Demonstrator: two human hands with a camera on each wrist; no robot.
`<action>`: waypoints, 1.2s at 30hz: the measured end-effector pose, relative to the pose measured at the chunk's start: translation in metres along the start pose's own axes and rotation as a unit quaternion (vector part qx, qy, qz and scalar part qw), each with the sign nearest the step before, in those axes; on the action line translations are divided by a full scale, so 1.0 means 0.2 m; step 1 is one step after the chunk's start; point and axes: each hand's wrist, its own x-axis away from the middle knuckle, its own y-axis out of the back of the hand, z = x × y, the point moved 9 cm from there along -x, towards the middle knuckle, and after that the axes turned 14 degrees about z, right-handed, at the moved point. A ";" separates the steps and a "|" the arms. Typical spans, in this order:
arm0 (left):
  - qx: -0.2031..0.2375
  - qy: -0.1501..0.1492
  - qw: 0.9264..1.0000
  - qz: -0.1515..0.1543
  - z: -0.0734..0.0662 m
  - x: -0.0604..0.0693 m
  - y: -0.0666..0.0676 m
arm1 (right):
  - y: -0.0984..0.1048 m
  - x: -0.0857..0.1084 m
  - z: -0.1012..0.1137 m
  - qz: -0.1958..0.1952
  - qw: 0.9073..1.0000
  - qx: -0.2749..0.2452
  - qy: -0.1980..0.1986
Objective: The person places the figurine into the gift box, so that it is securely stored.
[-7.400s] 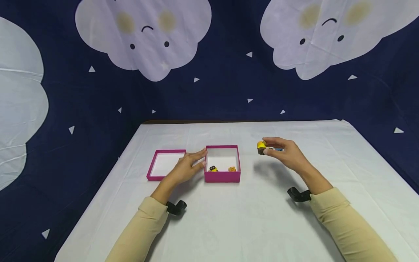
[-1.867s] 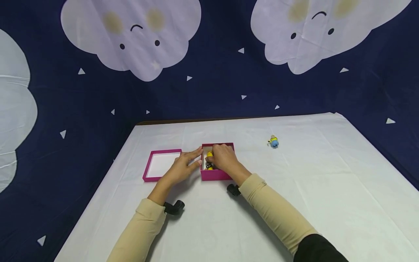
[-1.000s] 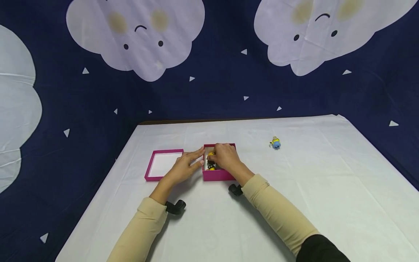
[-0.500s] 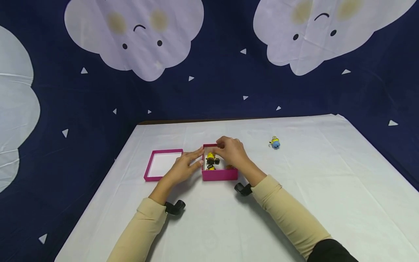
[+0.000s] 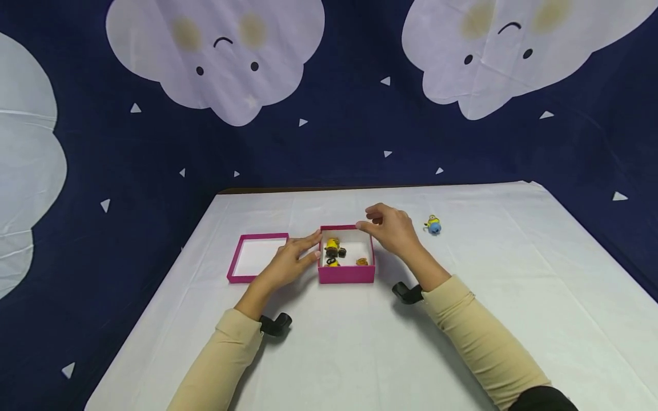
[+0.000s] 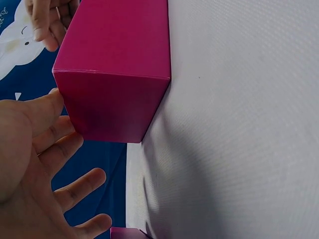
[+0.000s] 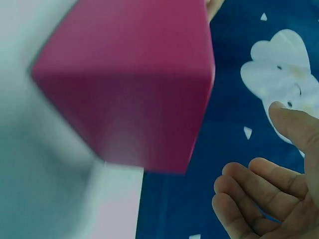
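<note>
A magenta box (image 5: 346, 275) with a white inside stands on the table. In it lie a yellow and dark toy figure (image 5: 332, 246), a second yellow figure with black goggles (image 5: 332, 262) and a small orange-brown toy (image 5: 362, 261). My left hand (image 5: 292, 261) touches the box's left side with its fingertips, fingers spread, as the left wrist view also shows. Above and to the right of the box is my right hand (image 5: 393, 229), its fingers loosely bent around nothing. To its right, a blue and yellow minion keychain (image 5: 433, 225) lies on the cloth.
The box's lid (image 5: 257, 278), white inside with a magenta rim, lies left of the box, partly behind my left hand. A white cloth (image 5: 329, 354) covers the table. Behind it hangs a dark blue curtain (image 5: 349, 154) with clouds.
My right hand carried the yellow and dark figure into the box, let it go at the left side, then rose out to the right. The left hand stays at the box's side.
</note>
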 end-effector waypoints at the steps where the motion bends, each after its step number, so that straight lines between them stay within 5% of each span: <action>1: 0.000 -0.001 1.000 0.000 0.00 0.00 0.00 | 0.02 0.00 -0.02 -0.004 1.000 0.004 -0.002; 16: 0.001 -0.003 1.000 0.006 -0.01 -0.01 0.00 | 0.27 -0.02 -0.38 -0.047 0.998 0.039 -0.022; 23: 0.010 -0.001 1.000 0.007 -0.01 -0.01 -0.01 | 0.32 -0.01 -0.56 -0.036 0.997 0.046 -0.052; 36: 0.011 -0.002 1.000 0.005 0.00 0.00 0.00 | 0.32 -0.03 -0.72 0.025 0.994 0.073 -0.077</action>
